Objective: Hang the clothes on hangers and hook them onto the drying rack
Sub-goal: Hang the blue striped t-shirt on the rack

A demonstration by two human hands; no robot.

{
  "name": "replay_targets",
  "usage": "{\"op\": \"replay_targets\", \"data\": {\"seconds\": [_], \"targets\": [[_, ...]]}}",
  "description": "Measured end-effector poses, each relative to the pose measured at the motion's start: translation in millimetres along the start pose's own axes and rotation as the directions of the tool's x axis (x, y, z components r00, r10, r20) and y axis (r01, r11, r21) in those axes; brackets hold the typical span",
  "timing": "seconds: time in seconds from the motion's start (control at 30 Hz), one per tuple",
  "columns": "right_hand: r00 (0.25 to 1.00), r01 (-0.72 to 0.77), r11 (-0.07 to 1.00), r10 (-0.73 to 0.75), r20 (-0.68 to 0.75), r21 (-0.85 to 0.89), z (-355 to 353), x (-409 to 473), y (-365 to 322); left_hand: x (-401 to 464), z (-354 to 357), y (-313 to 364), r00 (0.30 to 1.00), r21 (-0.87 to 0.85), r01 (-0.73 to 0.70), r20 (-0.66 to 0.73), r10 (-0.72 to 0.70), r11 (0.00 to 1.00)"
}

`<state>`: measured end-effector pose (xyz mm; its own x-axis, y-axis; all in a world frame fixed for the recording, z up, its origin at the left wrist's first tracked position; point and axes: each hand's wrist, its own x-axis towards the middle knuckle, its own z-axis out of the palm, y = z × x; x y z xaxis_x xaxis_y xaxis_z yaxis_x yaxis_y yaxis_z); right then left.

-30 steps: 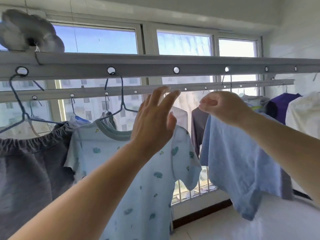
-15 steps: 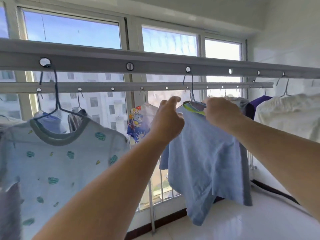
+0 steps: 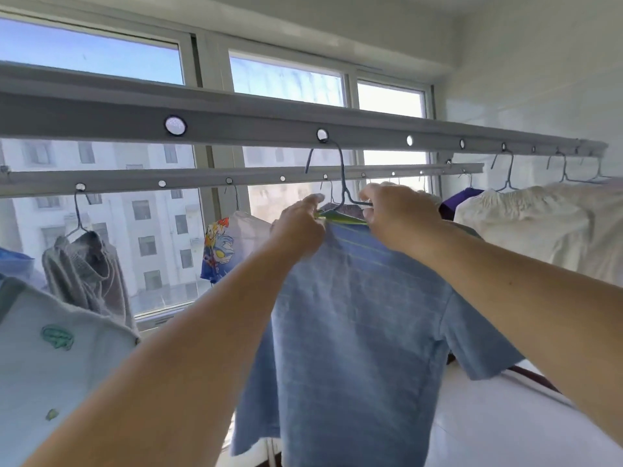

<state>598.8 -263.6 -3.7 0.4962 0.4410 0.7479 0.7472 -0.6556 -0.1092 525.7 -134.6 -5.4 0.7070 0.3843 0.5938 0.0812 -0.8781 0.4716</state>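
Gripping the collar of the blue shirt [image 3: 354, 315] from both sides, the left hand [image 3: 298, 227] pinches the left edge while the right hand [image 3: 397, 215] clasps the right edge and the hanger [image 3: 342, 183] wire. That hanger's hook sits in a hole of the near rail [image 3: 236, 124] of the drying rack, shirt dangling below, with a white garment [image 3: 539, 220] hung just to the right.

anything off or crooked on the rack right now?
Mostly fine. The blue shirt is hooked into the front rail, with both hands at its collar. Only the grey garment on the back rail hangs bunched up.
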Motion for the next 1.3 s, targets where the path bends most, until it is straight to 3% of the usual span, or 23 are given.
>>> {"op": "replay_targets", "data": {"seconds": [0.2, 0.3, 0.47, 0.57, 0.63, 0.8, 0.9, 1.0, 1.1, 1.2, 1.3], "targets": [[0.999, -0.008, 0.955, 0.020, -0.037, 0.296, 12.8, 19.6, -0.5, 25.1, 1.3, -10.3, 0.992, -0.193, -0.126, -0.002, 0.128, 0.973], [0.995, -0.021, 0.959, 0.048, -0.087, 0.283, 14.5, 20.7, 0.8, 31.9, -3.4, -15.9, 0.990, -0.257, -0.114, 0.051, 0.131, 0.960], [0.986, -0.059, 0.952, 0.102, -0.131, 0.300, 19.9, 22.2, 4.6, 39.2, -8.9, -22.8, 0.981, -0.092, -0.088, 0.163, 0.102, 0.992], [0.987, -0.083, 0.941, 0.123, -0.105, 0.328, 16.2, 23.9, 6.6, 41.2, -15.3, -24.0, 0.965, 0.060, -0.109, 0.244, 0.091, 0.992], [0.990, -0.081, 0.936, 0.117, -0.084, 0.342, 14.3, 23.5, 9.6, 45.3, -18.9, -27.5, 0.949, 0.075, -0.112, 0.303, 0.084, 0.991], [0.995, -0.052, 0.914, 0.084, -0.063, 0.402, 8.5, 23.8, 20.4, 53.7, -18.4, -34.5, 0.896, -0.283, -0.038, 0.415, 0.158, 0.958], [0.998, -0.040, 0.901, 0.059, -0.030, 0.431, 4.1, 24.8, 26.5, 55.4, -13.6, -34.4, 0.900, -0.360, -0.015, 0.401, 0.170, 0.933], [0.998, -0.037, 0.903, 0.052, -0.024, 0.429, 3.1, 27.3, 33.7, 55.3, -11.7, -32.6, 0.937, -0.199, -0.092, 0.314, 0.153, 0.976], [0.998, -0.043, 0.909, 0.056, -0.018, 0.414, 2.1, 28.3, 41.2, 54.0, -8.8, -30.7, 0.932, -0.048, -0.096, 0.346, 0.107, 0.994], [0.998, -0.058, 0.907, 0.058, 0.011, 0.417, -0.5, 27.8, 45.3, 52.8, -8.9, -31.1, 0.939, -0.171, -0.089, 0.315, 0.140, 0.981], [0.994, -0.108, 0.894, 0.082, 0.077, 0.434, -5.5, 27.8, 45.3, 56.5, -9.2, -31.2, 0.958, -0.509, -0.076, 0.202, 0.205, 0.857]]}}
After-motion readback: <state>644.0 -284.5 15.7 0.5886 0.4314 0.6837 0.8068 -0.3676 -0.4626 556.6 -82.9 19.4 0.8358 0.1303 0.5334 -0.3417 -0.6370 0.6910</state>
